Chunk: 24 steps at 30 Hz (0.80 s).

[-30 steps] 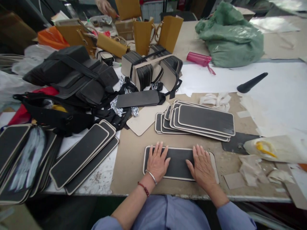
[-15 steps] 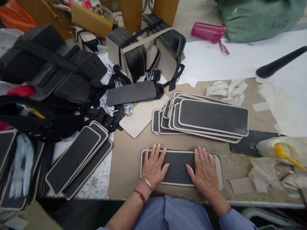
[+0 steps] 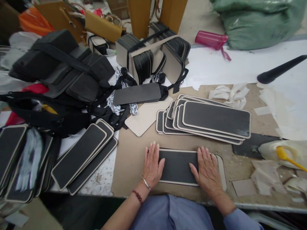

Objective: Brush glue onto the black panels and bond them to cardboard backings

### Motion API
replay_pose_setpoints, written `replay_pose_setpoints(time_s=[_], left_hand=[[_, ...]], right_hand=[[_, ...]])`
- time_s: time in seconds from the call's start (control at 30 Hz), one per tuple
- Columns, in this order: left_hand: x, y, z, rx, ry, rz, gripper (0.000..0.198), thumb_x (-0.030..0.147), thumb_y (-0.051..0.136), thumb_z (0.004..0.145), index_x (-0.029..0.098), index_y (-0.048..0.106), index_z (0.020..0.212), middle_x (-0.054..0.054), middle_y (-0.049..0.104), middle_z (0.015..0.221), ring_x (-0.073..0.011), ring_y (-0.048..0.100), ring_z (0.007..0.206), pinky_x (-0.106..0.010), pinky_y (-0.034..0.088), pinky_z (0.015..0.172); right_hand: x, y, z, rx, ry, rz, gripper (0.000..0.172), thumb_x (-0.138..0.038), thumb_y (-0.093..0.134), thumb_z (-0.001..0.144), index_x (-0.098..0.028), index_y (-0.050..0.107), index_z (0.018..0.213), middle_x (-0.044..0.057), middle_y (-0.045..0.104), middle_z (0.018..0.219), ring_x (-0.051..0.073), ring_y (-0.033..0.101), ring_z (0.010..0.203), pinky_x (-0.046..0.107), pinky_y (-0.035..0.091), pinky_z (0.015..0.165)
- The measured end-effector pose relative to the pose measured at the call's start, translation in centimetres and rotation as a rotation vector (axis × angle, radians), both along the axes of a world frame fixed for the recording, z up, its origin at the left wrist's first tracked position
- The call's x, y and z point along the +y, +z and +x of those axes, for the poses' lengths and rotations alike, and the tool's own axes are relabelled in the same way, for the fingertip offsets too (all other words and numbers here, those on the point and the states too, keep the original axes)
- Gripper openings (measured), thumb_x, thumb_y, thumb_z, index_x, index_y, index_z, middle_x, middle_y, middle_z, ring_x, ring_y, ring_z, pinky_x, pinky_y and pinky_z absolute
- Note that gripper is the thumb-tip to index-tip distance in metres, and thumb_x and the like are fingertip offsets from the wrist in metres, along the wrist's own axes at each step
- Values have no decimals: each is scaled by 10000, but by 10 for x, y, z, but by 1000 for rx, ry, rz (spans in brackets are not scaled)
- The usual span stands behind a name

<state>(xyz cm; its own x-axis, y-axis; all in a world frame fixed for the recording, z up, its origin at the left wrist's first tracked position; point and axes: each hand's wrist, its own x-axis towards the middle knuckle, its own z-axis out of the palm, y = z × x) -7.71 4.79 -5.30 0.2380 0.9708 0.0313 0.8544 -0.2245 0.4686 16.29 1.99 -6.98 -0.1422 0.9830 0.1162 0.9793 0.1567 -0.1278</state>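
A black rectangular panel with a beige rim [image 3: 178, 166] lies flat on the brown work board near the table's front edge. My left hand [image 3: 152, 164] presses flat on its left end, fingers stretched out and close together. My right hand [image 3: 208, 169] lies flat on its right part, fingers spread. Neither hand grips anything. Just beyond the panel sits a fanned stack of like panels [image 3: 206, 119].
More panel stacks lie at the left [image 3: 82, 155] and far left [image 3: 14, 159]. Black bundles and straps [image 3: 64, 73] pile up behind them. A yellow-handled brush in a glue pouch [image 3: 284, 153] rests at the right. Paper scraps [image 3: 261, 179], a pink bottle [image 3: 211, 40] and a green bag [image 3: 259, 22] are about.
My left hand has slid leftward to the panel's left end, covering its edge. The right hand stays pressed in place. The view has shifted slightly.
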Motion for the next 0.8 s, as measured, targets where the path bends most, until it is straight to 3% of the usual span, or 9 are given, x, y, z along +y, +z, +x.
replay_pose_setpoints(time_s=[0.1,0.17,0.27,0.37,0.5,0.63,0.7,0.8], left_hand=[[-10,-5,-26,-162,324,-73,522,278,319,901,129,193,1386,-155,320,1411,-215,269,1311,-452,272,1066],[-18,-11,-42,-222,424,-139,454,296,309,898,132,361,1318,-149,391,1371,-219,340,1276,-436,309,1050],[-27,-16,-55,-237,411,-143,373,288,338,875,145,558,1141,-137,459,1319,-232,400,1235,-440,341,1028],[-30,-15,-54,-227,411,-104,317,276,383,843,157,628,1005,-133,549,1204,-238,492,1131,-440,404,966],[-27,-11,-47,-210,412,-83,253,314,455,809,185,640,925,-91,621,1000,-231,550,953,-440,444,881],[-26,-15,-43,-146,430,-84,272,352,505,773,182,617,954,-99,606,995,-261,522,964,-459,431,848],[-27,-17,-42,-130,441,-87,268,345,496,773,182,608,953,-101,605,987,-267,515,960,-452,429,832],[-27,-18,-41,-126,448,-90,253,333,482,770,187,601,939,-95,605,969,-270,508,944,-441,424,822]], right_hand=[[0,3,2,-6,3,36,647,-418,330,892,-60,152,1401,186,262,1417,295,201,1311,516,234,1025],[-2,8,3,-11,-13,69,624,-402,308,902,-56,161,1400,190,272,1412,296,209,1309,518,235,1024],[-5,17,-1,-16,-7,124,603,-378,293,912,-58,154,1404,196,285,1404,302,218,1305,518,243,1020],[-5,26,-22,-3,55,151,591,-355,300,915,-60,150,1405,202,328,1381,293,232,1302,501,263,1015],[2,31,-75,45,168,139,566,-332,349,903,-58,226,1382,185,366,1364,261,236,1304,455,271,1029],[11,26,-125,128,313,23,560,-345,454,862,-77,335,1339,138,329,1397,229,230,1310,409,249,1061],[14,24,-139,151,366,-22,557,-372,469,855,-85,369,1321,131,347,1388,224,258,1299,406,254,1061],[15,26,-141,159,337,-25,530,-377,459,861,-98,393,1307,121,389,1366,225,289,1285,413,267,1053]])
